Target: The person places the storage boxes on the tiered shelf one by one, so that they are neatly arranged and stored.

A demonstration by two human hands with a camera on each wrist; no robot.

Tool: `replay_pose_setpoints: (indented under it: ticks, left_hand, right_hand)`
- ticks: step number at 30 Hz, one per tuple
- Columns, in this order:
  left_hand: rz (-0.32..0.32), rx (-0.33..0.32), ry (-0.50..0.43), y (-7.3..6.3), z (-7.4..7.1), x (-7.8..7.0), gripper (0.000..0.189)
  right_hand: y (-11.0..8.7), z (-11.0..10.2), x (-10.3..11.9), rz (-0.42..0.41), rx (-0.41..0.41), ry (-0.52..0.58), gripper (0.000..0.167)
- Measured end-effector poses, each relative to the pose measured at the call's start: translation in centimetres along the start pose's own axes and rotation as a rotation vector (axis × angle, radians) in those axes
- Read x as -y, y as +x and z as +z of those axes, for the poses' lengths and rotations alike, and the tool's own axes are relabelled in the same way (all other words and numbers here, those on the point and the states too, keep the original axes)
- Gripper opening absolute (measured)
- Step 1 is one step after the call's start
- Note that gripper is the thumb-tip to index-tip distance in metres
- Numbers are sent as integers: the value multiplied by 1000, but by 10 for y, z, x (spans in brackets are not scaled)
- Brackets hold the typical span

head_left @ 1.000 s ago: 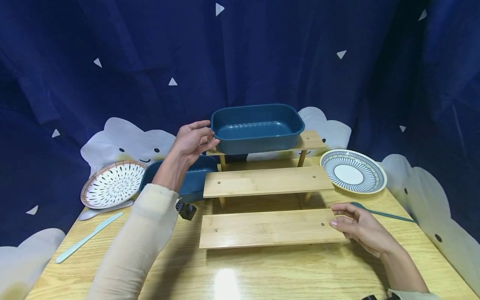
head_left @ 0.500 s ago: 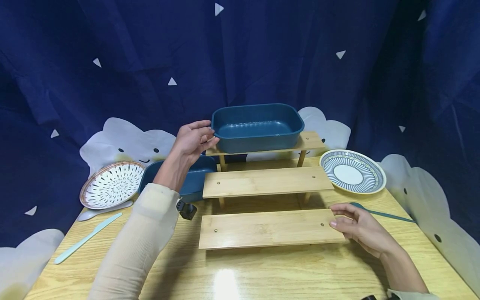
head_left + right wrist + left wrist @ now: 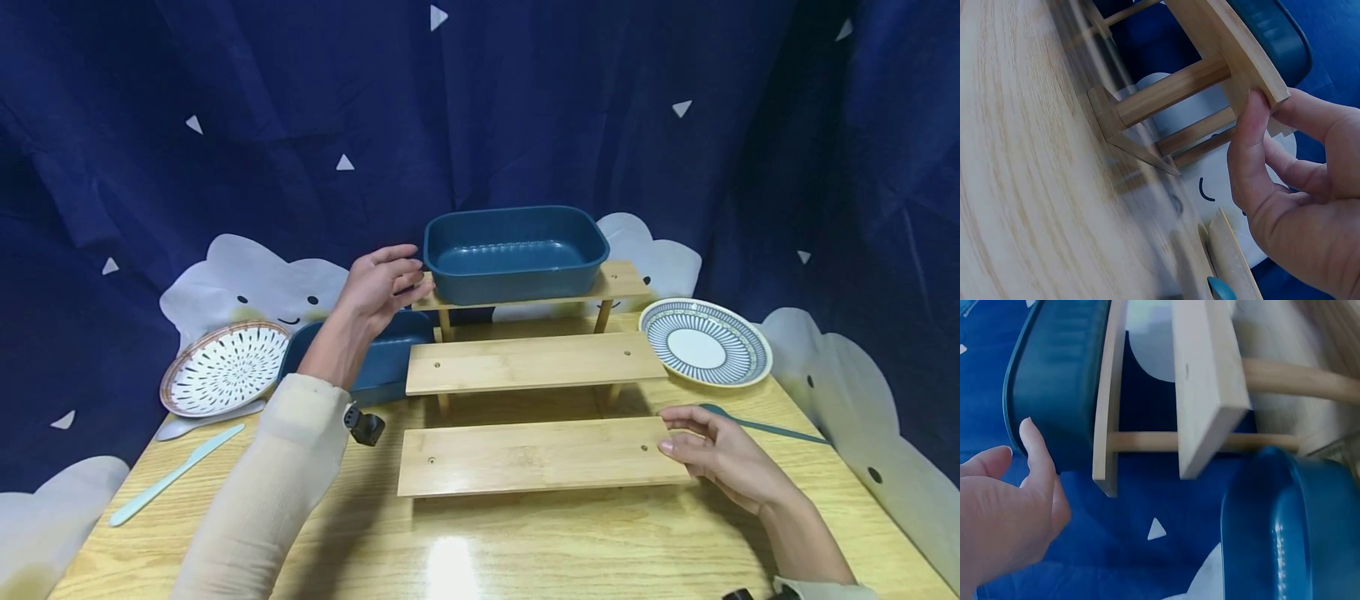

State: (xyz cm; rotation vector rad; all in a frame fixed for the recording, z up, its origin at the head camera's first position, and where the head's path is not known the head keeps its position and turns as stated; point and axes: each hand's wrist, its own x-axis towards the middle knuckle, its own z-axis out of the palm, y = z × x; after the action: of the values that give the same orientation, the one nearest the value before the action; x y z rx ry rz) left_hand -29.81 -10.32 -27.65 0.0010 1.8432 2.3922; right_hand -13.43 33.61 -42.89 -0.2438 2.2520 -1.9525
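A wooden three-tier rack [image 3: 536, 363] stands on the table, its shelves stepping up toward the back. On the top shelf sits a dark blue rectangular dish [image 3: 517, 287]. Beside that dish's left end is my left hand [image 3: 371, 287], fingers loosely spread and holding nothing; a small gap shows between them in the head view. My right hand [image 3: 731, 462] pinches the right end of the lowest shelf [image 3: 525, 458] between thumb and fingers, and the right wrist view shows the thumb [image 3: 1252, 134] against the board.
A second blue dish [image 3: 397, 350] stands left of the rack, partly behind my left arm. Farther left are a speckled plate [image 3: 232, 367], a grey spoon [image 3: 187, 425] and a pale green knife [image 3: 176, 477]. A patterned plate [image 3: 705, 346] and a dark green utensil [image 3: 780, 431] lie right.
My left hand has come off the left end of the blue dish and drawn slightly left. The right hand keeps its hold on the lowest shelf.
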Motion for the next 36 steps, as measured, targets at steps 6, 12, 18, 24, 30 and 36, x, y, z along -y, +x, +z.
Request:
replay_pose_setpoints:
  ticks: [6, 12, 18, 24, 30, 36]
  left_hand:
    - [7, 3, 72, -5, -15, 3, 46]
    - [0, 14, 113, -13, -38, 5, 48]
    - [-22, -8, 150, -24, -71, 10, 49]
    - [-29, -30, 186, -35, -105, 16, 46]
    - [-41, -65, 204, -42, -134, 24, 37]
    - [-72, -103, 212, -46, -157, 32, 33]
  right_hand:
    - [-1, 0, 1, 6, 1, 5, 37]
    - [-2, 0, 2, 15, -2, 0, 40]
    - [-1, 0, 0, 11, 1, 7, 36]
    - [-1, 0, 0, 4, 2, 8, 36]
    - [-1, 0, 1, 5, 6, 7, 37]
    - [0, 0, 0, 5, 9, 6, 35]
